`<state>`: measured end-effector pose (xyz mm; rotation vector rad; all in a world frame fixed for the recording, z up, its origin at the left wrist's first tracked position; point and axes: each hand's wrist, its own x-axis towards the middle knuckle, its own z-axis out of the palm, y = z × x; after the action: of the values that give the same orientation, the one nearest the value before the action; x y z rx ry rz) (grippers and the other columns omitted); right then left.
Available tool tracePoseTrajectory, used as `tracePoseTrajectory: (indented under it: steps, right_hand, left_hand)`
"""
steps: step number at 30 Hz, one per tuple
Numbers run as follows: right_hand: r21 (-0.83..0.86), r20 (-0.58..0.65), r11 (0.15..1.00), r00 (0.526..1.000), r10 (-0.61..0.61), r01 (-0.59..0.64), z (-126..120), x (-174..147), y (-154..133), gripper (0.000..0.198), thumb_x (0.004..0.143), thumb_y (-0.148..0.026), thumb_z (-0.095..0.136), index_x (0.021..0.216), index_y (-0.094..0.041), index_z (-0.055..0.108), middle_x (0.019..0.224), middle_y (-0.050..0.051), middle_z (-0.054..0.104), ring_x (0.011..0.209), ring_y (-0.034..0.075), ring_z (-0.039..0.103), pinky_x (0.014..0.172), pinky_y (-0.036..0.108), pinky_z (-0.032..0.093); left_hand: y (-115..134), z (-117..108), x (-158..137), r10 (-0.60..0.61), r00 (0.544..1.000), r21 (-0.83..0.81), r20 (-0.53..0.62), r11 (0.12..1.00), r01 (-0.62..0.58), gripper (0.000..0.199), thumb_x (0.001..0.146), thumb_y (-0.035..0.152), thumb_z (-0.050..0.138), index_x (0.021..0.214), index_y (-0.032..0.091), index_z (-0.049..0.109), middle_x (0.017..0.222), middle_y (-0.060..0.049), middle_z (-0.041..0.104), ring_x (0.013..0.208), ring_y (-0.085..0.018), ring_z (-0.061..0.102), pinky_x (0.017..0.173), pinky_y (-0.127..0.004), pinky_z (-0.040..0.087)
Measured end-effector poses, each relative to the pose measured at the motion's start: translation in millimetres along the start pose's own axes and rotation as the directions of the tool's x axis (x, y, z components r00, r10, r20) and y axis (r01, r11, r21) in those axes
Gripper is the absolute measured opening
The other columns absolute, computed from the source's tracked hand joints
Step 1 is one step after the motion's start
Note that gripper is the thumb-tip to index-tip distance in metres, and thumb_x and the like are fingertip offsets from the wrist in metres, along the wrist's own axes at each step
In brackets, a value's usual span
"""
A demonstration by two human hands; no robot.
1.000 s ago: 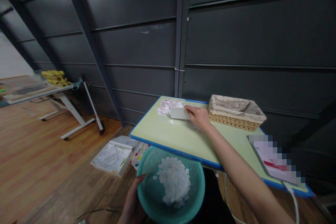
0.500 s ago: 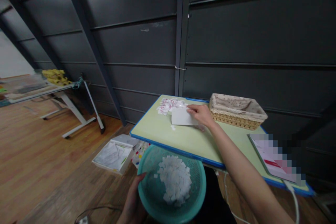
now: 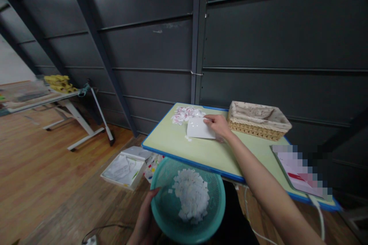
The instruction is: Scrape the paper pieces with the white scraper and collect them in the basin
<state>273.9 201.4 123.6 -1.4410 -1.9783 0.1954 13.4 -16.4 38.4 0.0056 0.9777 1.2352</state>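
My left hand (image 3: pixel 146 210) grips the left rim of a green plastic basket (image 3: pixel 161 218), which is below the table's front edge. A heap of small white paper pieces (image 3: pixel 192 195) lies inside it. Over the table (image 3: pixel 169 141), my right hand (image 3: pixel 217 124) pinches a white card (image 3: pixel 198 128) by its upper right part. The card is slightly bent and its lower edge is close to the tabletop. Behind it spreads a pile of white and pink paper scraps (image 3: pixel 186 114). A few white bits (image 3: pixel 188 138) lie just below the card's left end.
A lined wicker basket (image 3: pixel 258 132) stands at the table's back right. A flat, partly blurred-out device (image 3: pixel 297 176) with a cable lies near the right edge. An open white box (image 3: pixel 125 170) sits on the floor at left. Dark panels (image 3: pixel 149 49) rise behind the table.
The white card has tilted and bowed slightly in my right hand, now catching light spots. My left hand keeps its hold on the green basket. The view has shifted a little.
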Motion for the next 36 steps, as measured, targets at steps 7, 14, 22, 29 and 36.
tracePoseTrajectory:
  steps: [7,14,22,29,36]
  right_hand:
    - [0.202,0.070,0.975,0.992,-0.106,0.090,16,-2,-10,0.031,0.083,-0.030,0.050,0.097,-0.017,0.075,0.098,0.007,0.074,0.086,0.022,0.066,0.075,0.030,0.047]
    - [0.541,0.347,0.840,0.919,-0.185,-0.035,13,-7,-17,0.030,0.071,-0.037,0.061,0.080,-0.011,0.075,0.068,0.003,0.068,0.059,0.015,0.056,0.053,0.023,0.038]
    - [0.541,0.119,0.824,0.985,0.124,-0.169,-11,2,1,0.035,0.058,-0.036,0.064,0.077,-0.009,0.076,0.068,0.006,0.068,0.057,0.015,0.052,0.050,0.025,0.035]
    - [0.404,0.089,0.896,0.983,0.160,-0.182,-11,8,15,0.032,0.060,-0.031,0.058,0.076,-0.009,0.076,0.068,0.006,0.068,0.059,0.016,0.053,0.053,0.025,0.036]
    - [0.531,0.335,0.824,0.942,0.013,-0.200,0,-3,-4,0.026,0.061,-0.031,0.064,0.072,-0.010,0.074,0.061,0.003,0.064,0.054,0.012,0.050,0.049,0.023,0.032]
  left_hand:
    - [8,4,-1,0.011,0.999,0.025,-0.040,1.000,-0.010,0.034,0.072,0.018,0.066,0.104,0.007,0.068,0.087,-0.016,0.079,0.099,-0.037,0.069,0.094,-0.053,0.049]
    - [14,11,-9,0.041,0.996,0.026,-0.082,0.999,-0.039,0.035,0.071,0.014,0.064,0.106,0.010,0.067,0.089,-0.014,0.080,0.091,-0.035,0.072,0.088,-0.052,0.053]
    - [8,13,-9,0.061,0.996,0.064,-0.064,0.996,-0.057,0.034,0.073,0.016,0.063,0.106,0.007,0.066,0.086,-0.015,0.080,0.093,-0.035,0.071,0.090,-0.052,0.051]
    - [9,10,-6,0.072,0.997,0.072,-0.037,0.995,-0.069,0.017,0.073,0.015,0.064,0.088,0.009,0.069,0.081,-0.014,0.080,0.097,-0.034,0.070,0.093,-0.050,0.049]
    - [7,-2,4,0.049,0.999,0.046,-0.007,0.998,-0.048,0.004,0.072,0.018,0.068,0.069,0.015,0.067,0.072,-0.010,0.079,0.091,-0.032,0.072,0.091,-0.047,0.052]
